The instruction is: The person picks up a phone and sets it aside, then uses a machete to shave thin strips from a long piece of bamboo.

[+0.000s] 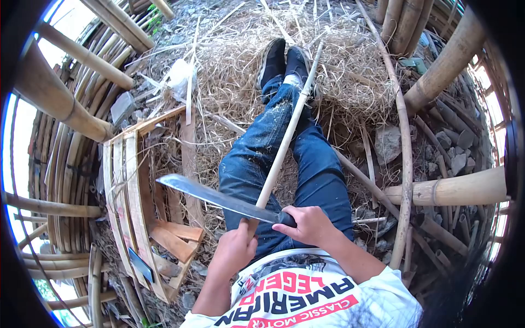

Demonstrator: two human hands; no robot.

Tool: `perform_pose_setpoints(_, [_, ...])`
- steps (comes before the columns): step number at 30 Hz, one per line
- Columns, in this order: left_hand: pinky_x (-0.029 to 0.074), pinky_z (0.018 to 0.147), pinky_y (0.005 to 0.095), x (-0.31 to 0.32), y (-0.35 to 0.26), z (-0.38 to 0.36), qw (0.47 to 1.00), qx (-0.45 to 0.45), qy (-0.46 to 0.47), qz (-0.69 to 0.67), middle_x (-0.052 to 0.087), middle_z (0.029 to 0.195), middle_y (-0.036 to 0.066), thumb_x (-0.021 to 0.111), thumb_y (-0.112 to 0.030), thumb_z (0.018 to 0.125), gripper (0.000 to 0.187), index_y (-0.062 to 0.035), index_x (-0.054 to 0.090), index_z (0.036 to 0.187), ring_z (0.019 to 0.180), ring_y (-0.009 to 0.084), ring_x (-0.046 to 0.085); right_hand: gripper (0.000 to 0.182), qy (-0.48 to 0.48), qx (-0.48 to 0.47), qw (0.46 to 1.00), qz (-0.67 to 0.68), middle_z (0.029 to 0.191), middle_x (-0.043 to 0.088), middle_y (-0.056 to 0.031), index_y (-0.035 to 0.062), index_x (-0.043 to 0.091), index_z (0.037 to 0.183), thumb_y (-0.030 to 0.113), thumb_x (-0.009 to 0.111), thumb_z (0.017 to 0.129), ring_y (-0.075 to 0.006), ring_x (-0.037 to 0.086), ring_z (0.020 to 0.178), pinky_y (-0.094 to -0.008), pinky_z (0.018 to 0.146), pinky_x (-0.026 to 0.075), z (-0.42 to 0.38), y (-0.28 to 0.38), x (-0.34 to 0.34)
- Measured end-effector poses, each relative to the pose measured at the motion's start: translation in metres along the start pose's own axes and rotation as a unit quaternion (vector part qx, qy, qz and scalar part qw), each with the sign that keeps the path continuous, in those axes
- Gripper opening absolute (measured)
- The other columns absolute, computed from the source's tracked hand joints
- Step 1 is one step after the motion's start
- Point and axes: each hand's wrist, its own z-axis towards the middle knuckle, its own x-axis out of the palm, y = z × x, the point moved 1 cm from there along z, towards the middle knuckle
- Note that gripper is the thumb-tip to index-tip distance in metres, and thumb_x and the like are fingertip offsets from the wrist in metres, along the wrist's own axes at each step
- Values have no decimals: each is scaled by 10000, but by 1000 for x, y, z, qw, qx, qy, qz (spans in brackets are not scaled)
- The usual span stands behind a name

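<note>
A long, pale bamboo pole (285,143) runs from my lap out along my legs toward my shoes. My left hand (236,246) is closed around its near end. In my right hand (310,225) is the dark handle of a machete (210,195), gripped with the thumb along it. The curved blade points left and lies across the pole just ahead of my left hand, its edge at or very near the surface. My legs (262,142), in blue trousers flecked with shavings, are stretched out under the pole.
At my left stands a wooden crate (123,202) with a phone (140,264) on its slats. Heaps of curled shavings (229,71) surround my feet. Thick bamboo posts (65,104) rise on both sides, and a long stick (403,147) lies at the right near stones (388,143).
</note>
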Motion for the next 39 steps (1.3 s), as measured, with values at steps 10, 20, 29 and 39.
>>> perform_pose_setpoints(10, [455, 611, 497, 6, 0, 0, 995, -42, 55, -74, 599, 729, 266, 665, -177, 854, 311, -8, 415, 930, 747, 472, 601, 518, -96, 66, 991, -69, 627, 632, -188, 43, 602, 761, 551, 609, 863, -376, 654, 619, -456, 563, 522, 23, -30, -20])
perform_pose_setpoints(20, [486, 503, 345, 14, -13, 1, 996, -19, 26, -82, 630, 665, 101, 651, -146, 897, 236, -19, 452, 909, 563, 212, 652, 610, -64, 120, 991, 17, 646, 630, -238, 18, 628, 754, 617, 570, 860, -417, 649, 650, -490, 617, 531, 1, -26, -18])
perform_pose_setpoints(29, [448, 572, 508, 3, -18, 5, 1000, -19, -5, 23, 591, 686, 254, 670, -232, 866, 326, -2, 453, 943, 694, 469, 597, 615, -22, 55, 997, 52, 628, 628, -225, 10, 663, 803, 618, 578, 853, -393, 654, 636, -451, 626, 538, 9, -17, -3])
perform_pose_setpoints(39, [355, 439, 261, -3, 14, 18, 957, -125, 55, -255, 471, 607, -33, 657, -240, 918, 252, -64, 490, 850, 490, 82, 456, 595, -78, 60, 995, -5, 607, 635, -184, 32, 621, 743, 613, 568, 858, -347, 668, 598, -422, 557, 543, 40, -52, -22])
